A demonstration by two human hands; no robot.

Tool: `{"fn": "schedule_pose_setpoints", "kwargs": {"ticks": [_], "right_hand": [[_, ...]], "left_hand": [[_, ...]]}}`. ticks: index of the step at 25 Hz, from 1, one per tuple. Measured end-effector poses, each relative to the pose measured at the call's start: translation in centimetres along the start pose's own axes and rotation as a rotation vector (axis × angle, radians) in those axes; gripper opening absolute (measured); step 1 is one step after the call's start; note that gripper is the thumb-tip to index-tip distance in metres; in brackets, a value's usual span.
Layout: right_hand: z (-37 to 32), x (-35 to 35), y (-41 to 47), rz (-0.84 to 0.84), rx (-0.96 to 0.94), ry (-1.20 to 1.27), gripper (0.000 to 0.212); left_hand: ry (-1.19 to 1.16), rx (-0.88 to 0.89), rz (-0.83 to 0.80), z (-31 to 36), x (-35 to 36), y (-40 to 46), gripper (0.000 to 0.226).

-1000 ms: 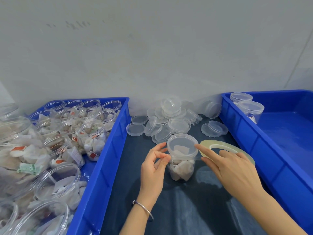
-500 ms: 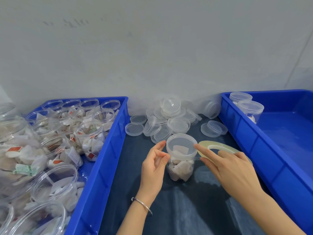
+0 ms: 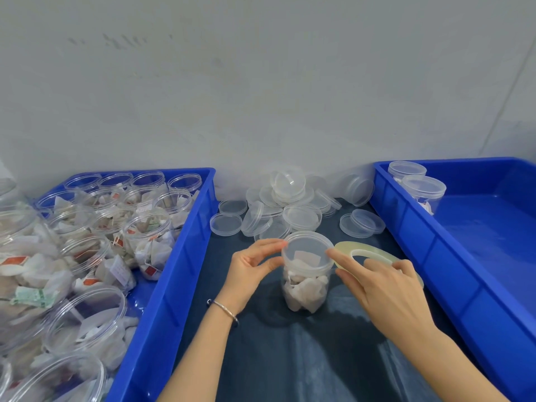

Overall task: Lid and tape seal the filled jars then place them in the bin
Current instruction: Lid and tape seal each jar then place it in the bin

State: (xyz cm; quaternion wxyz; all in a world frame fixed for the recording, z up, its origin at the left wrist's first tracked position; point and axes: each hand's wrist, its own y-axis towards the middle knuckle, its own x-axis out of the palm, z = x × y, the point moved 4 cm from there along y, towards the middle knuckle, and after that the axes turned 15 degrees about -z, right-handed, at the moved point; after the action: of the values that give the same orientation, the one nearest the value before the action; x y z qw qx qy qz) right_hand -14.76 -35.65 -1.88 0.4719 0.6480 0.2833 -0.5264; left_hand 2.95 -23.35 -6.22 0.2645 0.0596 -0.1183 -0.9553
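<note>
A grey wall [image 3: 261,82] backs a dark worktop [image 3: 290,358]. Blue bins sit at 9 [image 3: 174,271] and 3 o'clock [image 3: 435,256]; lids [image 3: 290,204] at 12. Centre: jar [image 3: 304,274], both hands' fingers, left [image 3: 249,271] and right [image 3: 385,288], pinching it; right holds tape [image 3: 365,250].

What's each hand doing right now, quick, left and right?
Left hand: fingertips pinching the lid rim of the filled jar.
Right hand: holding the tape roll, index finger at the jar's lid edge.

The right hand [image 3: 385,288] covers the near part of the tape roll [image 3: 365,252]. Whether any tape runs to the jar [image 3: 306,271] is too faint to tell. Jars in the left bin [image 3: 162,291] run off the frame's edge
</note>
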Motion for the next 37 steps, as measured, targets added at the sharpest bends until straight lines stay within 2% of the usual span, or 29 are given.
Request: {"fn": "schedule_pose_setpoints", "kwargs": {"ticks": [3, 5, 6, 7, 9, 10, 13, 17, 22, 34, 37], "right_hand": [[-0.2, -0.4, 0.0, -0.017, 0.011, 0.009, 0.044], [-0.6, -0.8, -0.1, -0.012, 0.007, 0.027, 0.044], [-0.8, -1.0, -0.1, 0.004, 0.006, 0.021, 0.044], [-1.0, -1.2, -0.1, 0.019, 0.008, 0.007, 0.043], [-1.0, -1.4, -0.2, -0.015, 0.030, -0.023, 0.045], [-0.8, -1.3, -0.3, -0.074, 0.052, -0.062, 0.048], [1.0, -0.8, -0.6, -0.356, 0.122, -0.111, 0.059], [3.4, -1.5, -1.4, -0.437, 0.173, -0.062, 0.042], [5.8, -1.9, -1.5, -0.428, 0.232, 0.148, 0.028], [2.4, 1.5, 4.6, -0.319, 0.148, -0.077, 0.040], [1.4, 1.7, 5.0, -0.353, 0.108, -0.078, 0.041]], "left_hand": [[-0.011, -0.005, -0.055, -0.1, 1.0, -0.8, 0.031], [0.067, -0.013, -0.136, -0.3, 3.6, -1.7, 0.067], [0.131, -0.032, -0.096, -0.5, 5.0, -1.9, 0.081], [0.179, -0.045, 0.012, -0.5, 5.9, -1.8, 0.085], [0.274, -0.055, 0.185, 0.0, 6.7, -1.3, 0.080], [0.302, -0.053, 0.211, 0.2, 6.5, -1.0, 0.077], [0.366, -0.046, 0.151, 0.0, 5.3, -0.6, 0.074], [0.365, -0.069, 0.068, 0.4, 4.4, -0.6, 0.076], [0.251, -0.081, 0.000, 0.4, 3.2, -0.9, 0.074], [0.121, -0.104, -0.200, -0.3, 3.0, -2.1, 0.078], [0.156, -0.124, -0.236, -0.3, 3.2, -1.8, 0.093]]}}
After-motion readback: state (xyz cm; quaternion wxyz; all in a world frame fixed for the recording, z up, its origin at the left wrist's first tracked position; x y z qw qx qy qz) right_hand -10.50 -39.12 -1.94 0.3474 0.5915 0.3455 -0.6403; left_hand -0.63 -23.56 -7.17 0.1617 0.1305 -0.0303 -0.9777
